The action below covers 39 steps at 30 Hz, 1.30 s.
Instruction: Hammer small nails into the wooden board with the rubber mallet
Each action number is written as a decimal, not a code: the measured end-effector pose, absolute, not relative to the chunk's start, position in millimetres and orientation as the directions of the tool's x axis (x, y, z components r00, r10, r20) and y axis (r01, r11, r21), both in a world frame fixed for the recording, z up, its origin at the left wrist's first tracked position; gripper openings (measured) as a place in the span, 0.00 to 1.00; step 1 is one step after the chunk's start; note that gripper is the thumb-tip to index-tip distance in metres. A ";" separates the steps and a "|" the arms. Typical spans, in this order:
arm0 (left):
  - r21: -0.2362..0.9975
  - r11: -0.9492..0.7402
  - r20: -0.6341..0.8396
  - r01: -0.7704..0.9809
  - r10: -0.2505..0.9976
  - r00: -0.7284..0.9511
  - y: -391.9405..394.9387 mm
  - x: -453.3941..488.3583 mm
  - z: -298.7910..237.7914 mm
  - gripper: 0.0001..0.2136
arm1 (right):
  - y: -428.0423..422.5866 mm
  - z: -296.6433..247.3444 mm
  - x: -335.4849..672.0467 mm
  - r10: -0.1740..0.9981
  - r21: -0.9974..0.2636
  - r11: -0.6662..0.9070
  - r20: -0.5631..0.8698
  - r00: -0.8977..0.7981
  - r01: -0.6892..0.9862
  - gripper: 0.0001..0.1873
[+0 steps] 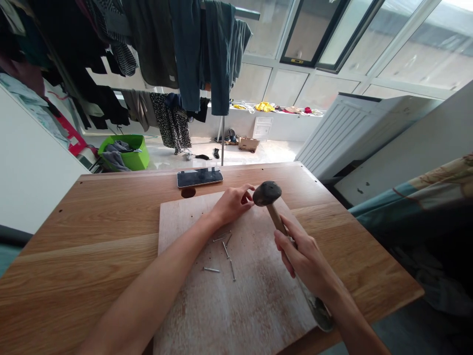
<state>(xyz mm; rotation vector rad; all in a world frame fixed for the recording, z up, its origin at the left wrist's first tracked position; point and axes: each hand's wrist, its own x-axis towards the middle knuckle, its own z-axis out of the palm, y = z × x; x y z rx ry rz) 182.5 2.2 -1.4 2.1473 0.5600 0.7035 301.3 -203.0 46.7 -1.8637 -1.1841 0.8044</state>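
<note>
My right hand (301, 249) is wrapped round the wooden handle of a hammer (268, 193), its dark rounded head raised at the far side of a worn board (258, 301). Just left of the hammer head, my left hand (233, 204) rests by the board's far part with thumb and fingers drawn together in a pinch. The hammer head hides part of the fingertips, and I cannot make out what they hold. Several loose nails, among them one nail (212, 269) lying apart, are scattered on the board below my left hand. Small dark holes dot the board's surface.
The board lies on a wooden table (92, 246). Beyond it are a phone (200, 177) and a dark round spot (188, 192) on the tabletop. Past the table stand a green basin (135, 155) with cloth and hanging clothes (186, 54); a curtain (414, 190) hangs at right.
</note>
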 end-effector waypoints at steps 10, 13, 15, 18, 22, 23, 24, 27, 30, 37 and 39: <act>0.363 -0.820 -0.123 0.443 0.430 0.895 -24.8 117.3 66.8 0.09 | -239.2 23.7 317.9 0.914 -0.906 -0.290 -0.167 0.369 0.309 0.23; 0.280 -0.852 -0.127 0.443 0.424 0.896 -40.1 114.0 70.0 0.12 | -238.6 21.2 318.7 0.913 -0.927 -0.280 -0.176 0.369 0.249 0.19; 0.266 -0.871 -0.107 0.412 0.398 0.911 -45.7 116.4 70.1 0.12 | -237.4 20.4 318.7 0.910 -0.934 -0.267 -0.164 0.380 0.236 0.18; 0.289 -0.872 -0.071 0.394 0.391 0.918 -42.8 121.3 70.8 0.09 | -236.7 18.3 319.7 0.917 -0.933 -0.260 -0.159 0.365 0.248 0.18; 0.587 -0.744 0.112 0.319 0.465 0.878 -20.4 132.5 58.2 0.03 | -237.3 14.1 322.1 0.919 -0.928 -0.261 -0.155 0.361 0.267 0.18; 0.688 -0.678 0.166 0.259 0.495 0.853 -13.9 136.6 50.9 0.04 | -237.5 13.4 322.3 0.918 -0.927 -0.264 -0.157 0.364 0.265 0.18; 0.771 -0.605 0.210 0.199 0.536 0.818 -7.9 140.9 42.6 0.07 | -237.6 13.1 322.3 0.917 -0.927 -0.266 -0.159 0.367 0.263 0.19; 0.867 -0.488 0.290 0.105 0.664 0.689 3.2 151.8 16.4 0.07 | -237.8 14.1 321.5 0.914 -0.927 -0.267 -0.158 0.373 0.262 0.20; 0.855 -0.509 0.336 0.098 0.688 0.643 5.1 156.1 -0.4 0.03 | -237.5 16.2 320.6 0.918 -0.925 -0.260 -0.147 0.367 0.278 0.18; 0.824 -0.562 0.388 0.074 0.654 0.650 4.9 152.7 -2.2 0.03 | -236.8 19.4 317.9 0.916 -0.927 -0.264 -0.154 0.372 0.268 0.18; 0.808 -0.585 0.402 0.072 0.636 0.658 4.7 151.8 -2.1 0.03 | -237.5 19.9 317.2 0.914 -0.929 -0.267 -0.159 0.374 0.257 0.19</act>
